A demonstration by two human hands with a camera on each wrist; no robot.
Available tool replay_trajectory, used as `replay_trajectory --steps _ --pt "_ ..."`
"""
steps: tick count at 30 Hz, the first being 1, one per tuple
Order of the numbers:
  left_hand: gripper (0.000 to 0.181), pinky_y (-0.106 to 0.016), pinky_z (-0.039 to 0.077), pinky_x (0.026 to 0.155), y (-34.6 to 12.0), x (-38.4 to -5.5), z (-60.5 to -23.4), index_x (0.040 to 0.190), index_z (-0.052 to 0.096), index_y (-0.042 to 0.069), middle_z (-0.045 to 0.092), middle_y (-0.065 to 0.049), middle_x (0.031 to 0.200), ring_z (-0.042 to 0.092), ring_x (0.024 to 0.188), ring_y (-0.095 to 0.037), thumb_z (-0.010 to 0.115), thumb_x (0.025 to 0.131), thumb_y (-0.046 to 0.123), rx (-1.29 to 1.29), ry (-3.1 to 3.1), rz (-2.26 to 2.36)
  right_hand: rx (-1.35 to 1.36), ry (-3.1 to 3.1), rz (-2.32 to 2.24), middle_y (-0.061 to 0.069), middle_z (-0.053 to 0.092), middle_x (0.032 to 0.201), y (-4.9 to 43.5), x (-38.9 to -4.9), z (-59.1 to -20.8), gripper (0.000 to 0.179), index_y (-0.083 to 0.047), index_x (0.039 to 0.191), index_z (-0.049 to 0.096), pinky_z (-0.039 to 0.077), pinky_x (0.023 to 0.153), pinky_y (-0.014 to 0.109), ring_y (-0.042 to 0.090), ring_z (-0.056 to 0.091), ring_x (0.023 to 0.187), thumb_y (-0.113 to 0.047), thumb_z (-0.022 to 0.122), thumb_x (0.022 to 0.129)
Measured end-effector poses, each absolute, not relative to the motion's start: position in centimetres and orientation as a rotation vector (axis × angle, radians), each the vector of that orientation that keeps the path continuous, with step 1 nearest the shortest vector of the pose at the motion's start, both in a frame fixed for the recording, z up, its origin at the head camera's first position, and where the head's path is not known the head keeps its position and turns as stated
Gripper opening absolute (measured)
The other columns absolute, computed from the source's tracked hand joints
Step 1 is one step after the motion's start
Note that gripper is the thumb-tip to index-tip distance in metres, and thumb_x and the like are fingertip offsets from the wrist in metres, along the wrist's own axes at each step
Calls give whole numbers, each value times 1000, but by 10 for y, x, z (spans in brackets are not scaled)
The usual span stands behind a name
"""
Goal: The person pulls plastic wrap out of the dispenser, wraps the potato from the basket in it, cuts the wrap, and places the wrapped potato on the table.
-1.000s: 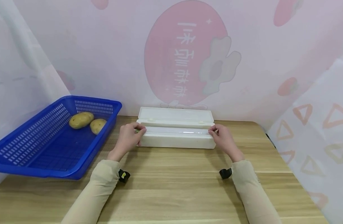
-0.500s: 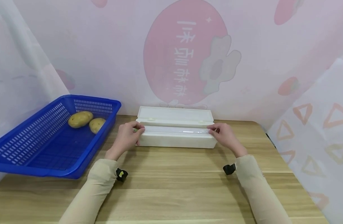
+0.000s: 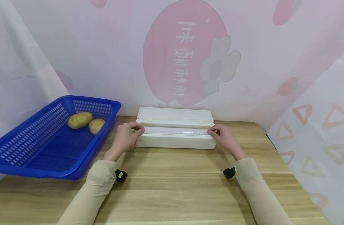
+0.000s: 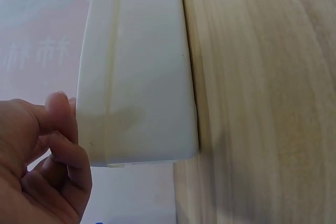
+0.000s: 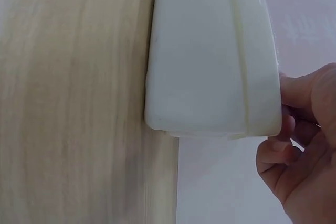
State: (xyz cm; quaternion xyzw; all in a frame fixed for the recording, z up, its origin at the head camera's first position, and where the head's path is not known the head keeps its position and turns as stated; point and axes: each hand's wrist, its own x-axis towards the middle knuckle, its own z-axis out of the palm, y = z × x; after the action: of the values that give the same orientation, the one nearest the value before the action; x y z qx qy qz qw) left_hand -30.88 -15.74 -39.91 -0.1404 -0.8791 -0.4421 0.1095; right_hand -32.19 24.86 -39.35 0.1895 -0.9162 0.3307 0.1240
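A long white plastic-wrap dispenser box (image 3: 176,142) stands at the back of the table with its lid (image 3: 176,114) tipped back. Clear, shiny plastic wrap (image 3: 174,130) lies along its opening. My left hand (image 3: 125,137) pinches the wrap at the box's left end between thumb and forefinger. At the right end, my right hand (image 3: 224,139) pinches it the same way. In the left wrist view, curled fingers (image 4: 65,150) sit at the box's upper edge. The right wrist view has the thumb and fingertips partly hidden behind the box's corner.
To the left is a blue plastic basket (image 3: 76,173) holding two potatoes, one larger (image 3: 80,120) and one smaller (image 3: 96,126). The wooden table (image 3: 174,193) runs back to a printed pink-and-white curtain (image 3: 110,56). A black camera is strapped at each wrist.
The right forearm has swung slightly outward to the right. Both hands keep their pinch at the ends of the box, and the box stays in place.
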Motion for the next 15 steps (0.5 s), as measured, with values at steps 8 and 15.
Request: replay_trajectory --steps 8,15 --pt "11 -33 45 39 -156 -311 -404 100 70 7 64 -7 72 55 42 -22 63 98 15 -407 -2553 -1282 581 -2646 968 4 64 80 247 -319 -393 7 -1 95 70 42 58 30 16 50 64 -7 65 96" --pt "10 -32 44 38 -157 -311 -403 100 70 7 65 -6 74 54 41 -19 63 98 14 -427 -2542 -1251 568 -2723 997 2 58 74 247 -320 -389 6 -2 94 70 40 56 29 17 47 64 -7 65 95"
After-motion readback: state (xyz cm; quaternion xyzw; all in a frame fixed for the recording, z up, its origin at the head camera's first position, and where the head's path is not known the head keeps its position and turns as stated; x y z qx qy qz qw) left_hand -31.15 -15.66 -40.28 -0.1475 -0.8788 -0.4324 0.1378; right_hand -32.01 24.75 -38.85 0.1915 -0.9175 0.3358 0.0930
